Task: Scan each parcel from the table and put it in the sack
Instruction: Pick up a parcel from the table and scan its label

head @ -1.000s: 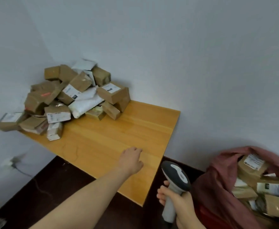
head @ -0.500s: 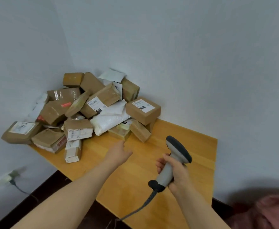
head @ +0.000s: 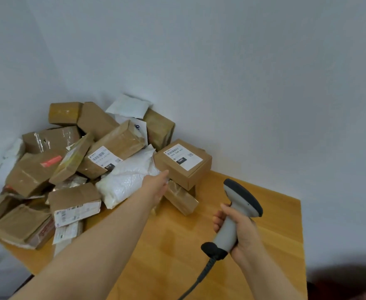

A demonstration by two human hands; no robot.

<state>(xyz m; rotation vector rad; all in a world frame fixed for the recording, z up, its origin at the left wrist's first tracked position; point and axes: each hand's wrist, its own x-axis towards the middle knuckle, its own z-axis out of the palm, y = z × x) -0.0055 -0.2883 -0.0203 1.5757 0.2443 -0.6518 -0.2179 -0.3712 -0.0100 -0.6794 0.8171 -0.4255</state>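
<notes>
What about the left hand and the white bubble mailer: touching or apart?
Cannot tell. In the head view the left hand overlaps the white bubble mailer, but the hand's underside is hidden, so neither contact nor gap shows.

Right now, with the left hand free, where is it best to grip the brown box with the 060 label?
Probably the two side walls of the brown box, coming from above on the near side, where the left hand reaches. It sits at the right end of the pile with nothing on it, and this keeps its label open to the scanner.
</notes>
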